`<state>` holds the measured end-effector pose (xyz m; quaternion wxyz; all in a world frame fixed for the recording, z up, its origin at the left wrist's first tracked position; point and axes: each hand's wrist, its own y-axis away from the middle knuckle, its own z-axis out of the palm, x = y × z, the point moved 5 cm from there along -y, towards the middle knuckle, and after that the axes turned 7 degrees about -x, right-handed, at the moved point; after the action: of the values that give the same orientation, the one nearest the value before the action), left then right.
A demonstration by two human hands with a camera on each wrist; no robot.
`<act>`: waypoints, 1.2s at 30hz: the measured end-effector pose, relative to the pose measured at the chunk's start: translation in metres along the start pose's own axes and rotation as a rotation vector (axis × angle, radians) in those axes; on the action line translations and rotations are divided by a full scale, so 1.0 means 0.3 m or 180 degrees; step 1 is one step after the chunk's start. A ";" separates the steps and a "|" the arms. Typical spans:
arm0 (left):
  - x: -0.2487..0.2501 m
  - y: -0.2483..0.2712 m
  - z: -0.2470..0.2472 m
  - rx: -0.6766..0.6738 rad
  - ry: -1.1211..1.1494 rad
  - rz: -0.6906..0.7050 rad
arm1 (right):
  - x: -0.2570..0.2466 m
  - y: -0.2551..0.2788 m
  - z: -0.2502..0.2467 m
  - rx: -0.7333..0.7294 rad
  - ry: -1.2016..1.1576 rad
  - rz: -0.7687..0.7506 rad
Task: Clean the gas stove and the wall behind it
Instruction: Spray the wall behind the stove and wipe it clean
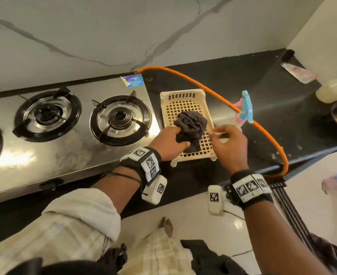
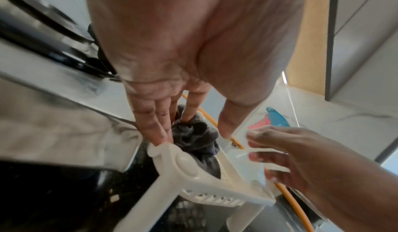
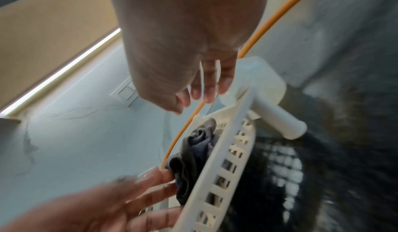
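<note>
Left hand (image 1: 168,140) reaches over the near left corner of the basket (image 1: 183,95), its fingers (image 2: 150,121) touching the dark cloth (image 1: 191,128); the head view shows fingers and thumb closed on the cloth's near edge, while the left wrist view shows most fingers extended and one pressed into the folds. Right hand (image 1: 230,143) hovers over the basket's near right corner, fingers (image 3: 224,82) loosely curled; motion blur leaves it unclear whether they hold anything. The cloth lies crumpled inside the basket, toward its near half. The basket, cream and perforated, stands on short legs on the black table (image 1: 272,92), just right of the stove (image 1: 64,151). The steel stove carries two fully visible burners (image 1: 121,120), the right one nearest the basket. A spray bottle (image 1: 244,108), with blue and pink head, stands just right of the basket. An orange hose (image 1: 203,86) runs from the stove's far right corner, arcs behind the basket and past the bottle to the table's near edge. Beyond the basket rises the veined marble wall (image 1: 124,32).
</note>
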<state>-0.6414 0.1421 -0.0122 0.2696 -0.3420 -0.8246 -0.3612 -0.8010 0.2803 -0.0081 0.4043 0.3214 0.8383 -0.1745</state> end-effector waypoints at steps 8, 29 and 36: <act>0.003 -0.022 0.028 0.0017 -0.0366 -0.0015 | 0.099 -0.096 -0.134 0.0538 -0.0722 -0.0036; -0.160 0.168 -0.440 0.0813 -0.0574 0.0046 | -0.369 -0.355 -0.081 -0.0508 -0.1331 -0.0851; -0.262 0.357 -0.793 0.1699 -0.0624 0.0147 | -0.786 -0.342 0.184 -0.1046 -0.1636 -0.1339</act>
<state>-0.4645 -0.0184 0.1187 0.2772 -0.3109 -0.9046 -0.0903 -0.7295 0.0809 0.1478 0.6032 0.0185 0.7740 -0.1918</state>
